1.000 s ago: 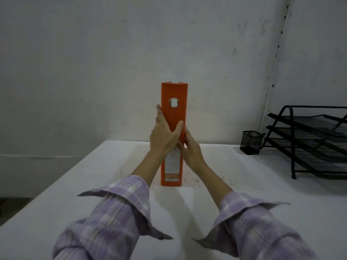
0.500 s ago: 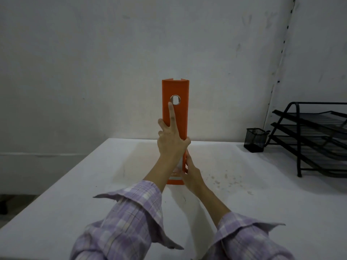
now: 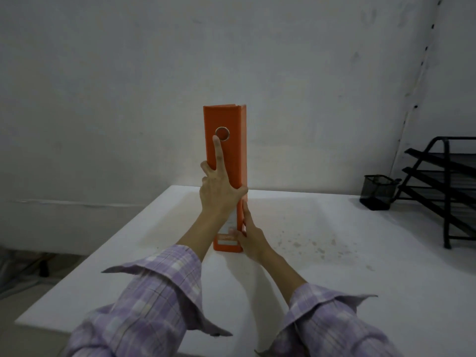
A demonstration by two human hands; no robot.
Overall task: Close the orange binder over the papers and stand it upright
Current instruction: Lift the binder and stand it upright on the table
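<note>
The orange binder (image 3: 231, 155) stands upright on the white table (image 3: 322, 274), closed, its spine with a metal finger ring facing me. My left hand (image 3: 219, 191) grips the spine at mid height, index finger stretched up to just below the ring, thumb wrapped round the right edge. My right hand (image 3: 249, 237) rests flat against the binder's lower right side near the base, thumb on the spine label. No papers show; the covers hide them.
A black mesh pen cup (image 3: 377, 191) and a black tiered wire tray (image 3: 443, 186) stand at the back right of the table. A grey wall rises behind. The table's left edge drops to the floor.
My right hand slid down from mid spine to the binder's base. My left index finger stretched up toward the ring. The binder stayed upright, turned slightly so its right cover shows.
</note>
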